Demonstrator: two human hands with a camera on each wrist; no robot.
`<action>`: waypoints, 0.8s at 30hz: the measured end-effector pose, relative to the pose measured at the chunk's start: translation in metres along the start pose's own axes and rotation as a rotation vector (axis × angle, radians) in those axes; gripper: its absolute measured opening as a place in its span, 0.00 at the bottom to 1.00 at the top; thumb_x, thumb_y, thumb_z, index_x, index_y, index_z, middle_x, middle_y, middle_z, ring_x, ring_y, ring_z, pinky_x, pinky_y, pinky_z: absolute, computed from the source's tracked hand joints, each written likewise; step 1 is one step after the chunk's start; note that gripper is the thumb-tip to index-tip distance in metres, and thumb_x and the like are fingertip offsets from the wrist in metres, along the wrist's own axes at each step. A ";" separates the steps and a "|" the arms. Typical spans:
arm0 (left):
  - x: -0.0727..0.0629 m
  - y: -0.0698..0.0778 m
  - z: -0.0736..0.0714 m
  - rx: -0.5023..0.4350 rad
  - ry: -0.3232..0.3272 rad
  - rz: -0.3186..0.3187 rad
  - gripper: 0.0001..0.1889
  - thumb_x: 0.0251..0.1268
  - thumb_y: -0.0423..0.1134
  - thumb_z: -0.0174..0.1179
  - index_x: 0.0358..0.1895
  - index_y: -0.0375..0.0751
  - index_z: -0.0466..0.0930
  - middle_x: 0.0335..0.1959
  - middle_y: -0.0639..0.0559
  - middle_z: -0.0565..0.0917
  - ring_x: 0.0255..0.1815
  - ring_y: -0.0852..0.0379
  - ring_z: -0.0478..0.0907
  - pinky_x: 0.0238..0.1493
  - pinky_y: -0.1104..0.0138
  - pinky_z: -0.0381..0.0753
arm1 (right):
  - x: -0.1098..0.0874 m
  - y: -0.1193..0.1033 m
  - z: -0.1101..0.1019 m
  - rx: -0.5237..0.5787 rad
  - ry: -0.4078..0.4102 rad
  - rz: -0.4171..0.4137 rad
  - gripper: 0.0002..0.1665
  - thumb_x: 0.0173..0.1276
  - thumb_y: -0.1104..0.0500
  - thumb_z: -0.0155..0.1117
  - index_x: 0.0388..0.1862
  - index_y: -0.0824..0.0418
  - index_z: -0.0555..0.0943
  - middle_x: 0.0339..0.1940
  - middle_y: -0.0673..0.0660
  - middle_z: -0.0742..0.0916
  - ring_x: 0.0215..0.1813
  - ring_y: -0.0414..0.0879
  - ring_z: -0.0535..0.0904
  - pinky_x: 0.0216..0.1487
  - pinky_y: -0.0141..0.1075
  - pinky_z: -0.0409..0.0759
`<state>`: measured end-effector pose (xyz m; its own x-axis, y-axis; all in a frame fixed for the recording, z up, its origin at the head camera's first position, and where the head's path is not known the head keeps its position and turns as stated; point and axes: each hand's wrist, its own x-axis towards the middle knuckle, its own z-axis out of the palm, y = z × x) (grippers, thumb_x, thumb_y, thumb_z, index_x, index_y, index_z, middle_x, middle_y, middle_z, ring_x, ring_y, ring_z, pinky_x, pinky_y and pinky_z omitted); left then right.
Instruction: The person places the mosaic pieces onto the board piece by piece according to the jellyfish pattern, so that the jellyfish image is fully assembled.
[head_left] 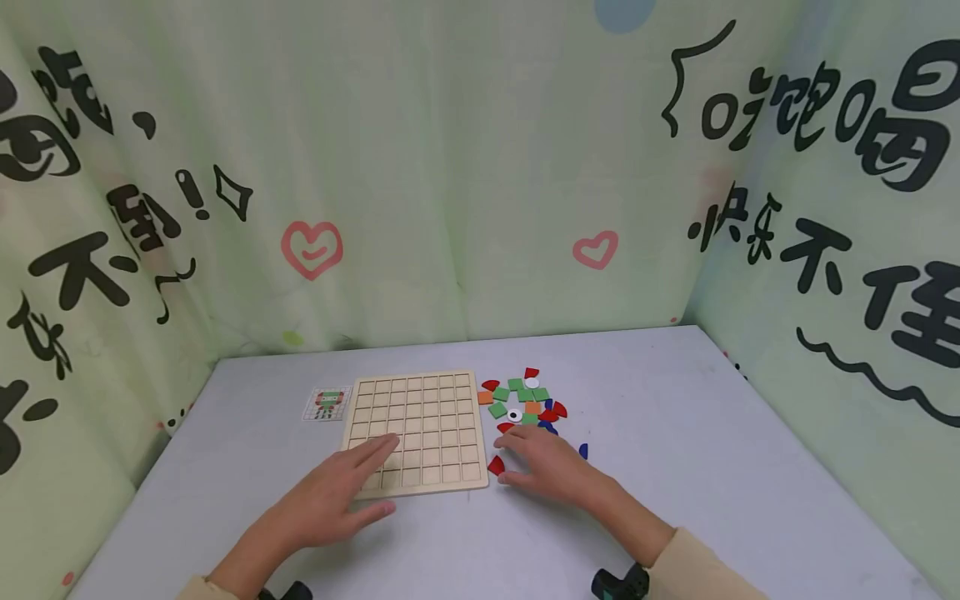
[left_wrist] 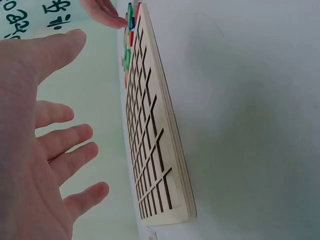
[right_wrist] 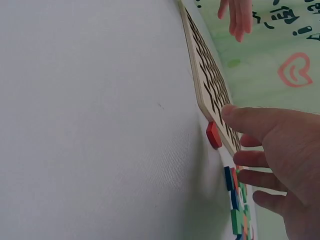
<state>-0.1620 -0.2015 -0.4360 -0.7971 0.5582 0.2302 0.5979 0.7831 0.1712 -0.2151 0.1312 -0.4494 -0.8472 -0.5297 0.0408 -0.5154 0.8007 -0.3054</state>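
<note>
A wooden grid board (head_left: 420,429) with square recesses lies flat on the table. Over its lower left part reaches my left hand (head_left: 337,496), fingers straight and thumb spread, holding nothing. My right hand (head_left: 551,467) hovers by the board's right edge, fingers relaxed, with nothing in its grasp. Close to its thumb lies a red quarter-round piece (head_left: 497,466). Beyond its fingers is a loose cluster of small pieces: green squares (head_left: 498,410), orange squares (head_left: 485,398), red wedges (head_left: 560,409), blue ones and a round eye piece (head_left: 514,415).
A small picture card (head_left: 327,404) showing a green and red figure lies left of the board. One blue piece (head_left: 583,451) sits apart, right of the cluster. Printed curtains (head_left: 450,208) stand around the white table (head_left: 675,433) at its back and sides.
</note>
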 end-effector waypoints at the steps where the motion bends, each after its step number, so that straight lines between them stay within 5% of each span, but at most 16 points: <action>1: 0.000 -0.001 0.000 -0.002 -0.005 -0.008 0.42 0.62 0.59 0.60 0.75 0.46 0.56 0.73 0.52 0.66 0.71 0.53 0.68 0.64 0.53 0.75 | 0.001 0.000 0.001 -0.002 0.001 0.003 0.28 0.58 0.45 0.72 0.56 0.53 0.81 0.56 0.53 0.83 0.61 0.49 0.77 0.54 0.43 0.84; 8: -0.002 -0.004 0.000 -0.024 -0.023 -0.038 0.40 0.65 0.59 0.58 0.74 0.41 0.58 0.73 0.46 0.67 0.68 0.48 0.71 0.61 0.51 0.76 | 0.004 -0.002 0.003 -0.018 0.021 0.010 0.25 0.56 0.46 0.73 0.52 0.54 0.83 0.49 0.52 0.85 0.56 0.47 0.79 0.52 0.41 0.84; 24: -0.005 -0.018 0.004 -0.082 -0.121 -0.202 0.42 0.62 0.59 0.60 0.76 0.47 0.56 0.72 0.45 0.67 0.69 0.43 0.70 0.65 0.48 0.72 | 0.009 -0.004 0.011 -0.048 0.081 0.010 0.22 0.55 0.44 0.74 0.45 0.52 0.84 0.39 0.48 0.85 0.46 0.41 0.78 0.45 0.35 0.84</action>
<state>-0.1691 -0.2173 -0.4437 -0.9027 0.4249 0.0674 0.4258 0.8601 0.2808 -0.2191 0.1207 -0.4585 -0.8588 -0.4991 0.1157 -0.5111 0.8191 -0.2605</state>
